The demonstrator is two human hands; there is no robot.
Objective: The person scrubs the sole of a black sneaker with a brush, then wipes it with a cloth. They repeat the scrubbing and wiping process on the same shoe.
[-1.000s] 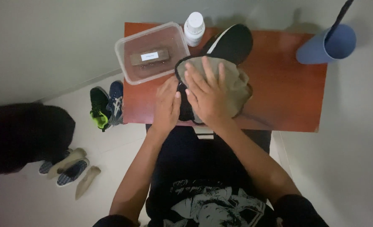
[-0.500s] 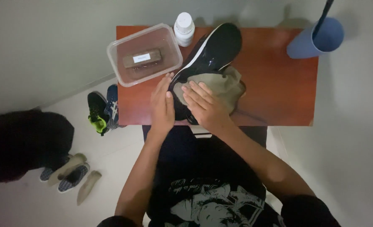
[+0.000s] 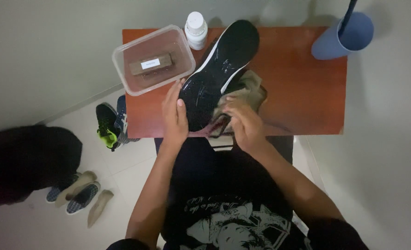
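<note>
A black sneaker (image 3: 219, 69) with a white midsole edge lies on its side on the red-brown table (image 3: 298, 88), its black sole turned up toward me. My left hand (image 3: 174, 115) grips the heel end of the shoe. My right hand (image 3: 242, 122) holds a beige cloth (image 3: 247, 88) bunched against the shoe's far side, near the heel. The upper of the shoe is mostly hidden behind the sole and the cloth.
A clear plastic tub (image 3: 152, 59) with a brown brush inside sits at the table's left back. A white bottle (image 3: 196, 30) stands behind the shoe. A blue cup (image 3: 342, 37) with a dark stick stands at the back right. Several shoes (image 3: 110, 122) lie on the floor at left.
The shoe has been turned from under the cloth so that its sole faces up. My right hand moved off the top of the cloth down to the heel side.
</note>
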